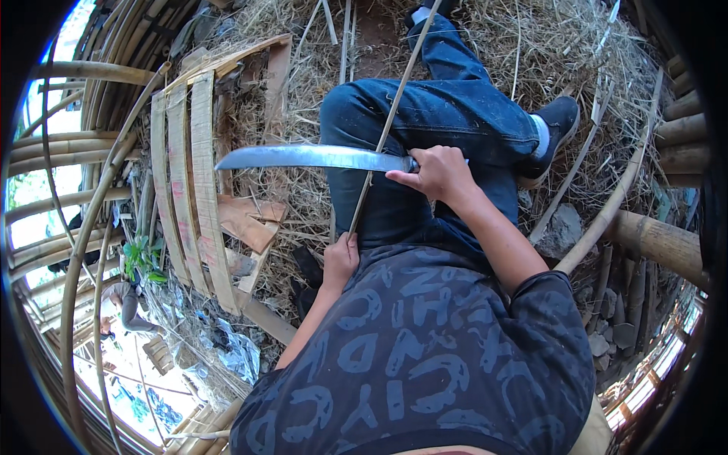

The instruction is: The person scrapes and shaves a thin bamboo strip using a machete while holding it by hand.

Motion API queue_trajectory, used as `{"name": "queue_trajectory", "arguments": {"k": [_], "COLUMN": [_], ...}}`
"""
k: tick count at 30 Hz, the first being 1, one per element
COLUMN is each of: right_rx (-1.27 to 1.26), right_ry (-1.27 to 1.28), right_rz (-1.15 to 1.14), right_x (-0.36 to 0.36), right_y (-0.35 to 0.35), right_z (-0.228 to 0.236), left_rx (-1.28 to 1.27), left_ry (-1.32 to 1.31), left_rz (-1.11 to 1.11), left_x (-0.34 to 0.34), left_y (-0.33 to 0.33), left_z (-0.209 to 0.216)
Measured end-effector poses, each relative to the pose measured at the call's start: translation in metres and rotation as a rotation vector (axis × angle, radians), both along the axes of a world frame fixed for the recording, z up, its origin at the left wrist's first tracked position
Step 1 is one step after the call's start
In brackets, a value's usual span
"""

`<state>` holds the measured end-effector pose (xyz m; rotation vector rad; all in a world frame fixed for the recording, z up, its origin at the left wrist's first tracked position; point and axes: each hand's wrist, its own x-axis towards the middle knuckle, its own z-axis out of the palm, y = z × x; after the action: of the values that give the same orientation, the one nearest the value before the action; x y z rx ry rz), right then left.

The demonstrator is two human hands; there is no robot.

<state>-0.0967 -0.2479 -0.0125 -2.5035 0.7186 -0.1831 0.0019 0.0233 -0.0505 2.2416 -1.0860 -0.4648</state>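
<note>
My right hand (440, 174) is closed round the handle of a long machete (303, 157). Its broad, slightly curved blade points left across my thigh. A thin bamboo strip (394, 106) runs from my hip up over my leg and past the upper edge of the view. My left hand (341, 258) grips the strip's near end beside my left hip. Just ahead of the machete's handle, blade and strip cross; whether the edge bites into the strip I cannot tell. My legs in dark jeans (455, 114) are bent beneath both.
Dry straw and shavings (546, 45) cover the ground. A slatted wooden pallet (205, 182) lies to the left, near plastic scraps (235, 349). Bamboo poles (656, 243) stand close on both sides. A stone (561, 231) lies by my right knee. Another person (129, 303) is far left.
</note>
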Motion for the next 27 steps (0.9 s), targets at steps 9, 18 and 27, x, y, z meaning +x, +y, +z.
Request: {"name": "queue_trajectory", "arguments": {"k": [9,18,27], "right_rx": [-0.175,-0.312,-0.165], "right_ry": [-0.021,-0.007,0.032], "right_rz": [0.07,-0.02,-0.461], "right_x": [-0.001,-0.019,-0.043], "right_y": [-0.016,-0.039,-0.106], "right_z": [-0.008,0.0,0.027], "left_rx": [-0.022,-0.061,-0.108], "left_ry": [0.047,0.044,0.009], "left_rz": [-0.015,-0.025,-0.007], "left_x": [0.003,0.008,0.007], "left_y": [0.004,0.004,0.006], "left_z": [-0.011,-0.013,-0.019]}}
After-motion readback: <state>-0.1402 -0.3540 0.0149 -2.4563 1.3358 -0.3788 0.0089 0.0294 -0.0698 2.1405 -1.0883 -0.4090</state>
